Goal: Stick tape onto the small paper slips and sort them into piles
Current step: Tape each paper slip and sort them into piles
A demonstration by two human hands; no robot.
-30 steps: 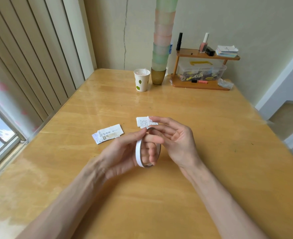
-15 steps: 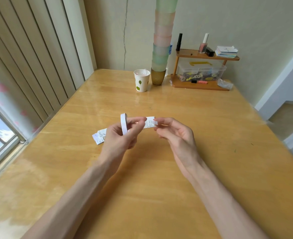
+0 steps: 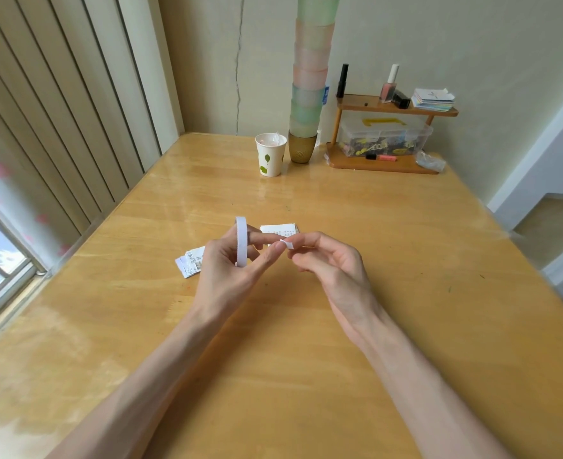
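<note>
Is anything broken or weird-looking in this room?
Yes. A long dark crack runs down the cream wall behind the wooden table. Beside the white paper cup, a tower of pastel plastic cups rises past the top of the picture, which looks tippy. Nothing looks spilled.

Left hand (image 3: pixel 230 271) holds tape roll (image 3: pixel 241 240); right hand (image 3: pixel 334 270) pinches tape piece (image 3: pixel 287 244).

The slip pile (image 3: pixel 189 264) lies on the table (image 3: pixel 372 260) left of the tape roll (image 3: pixel 241 241), cup (image 3: pixel 270 154) behind.
</note>
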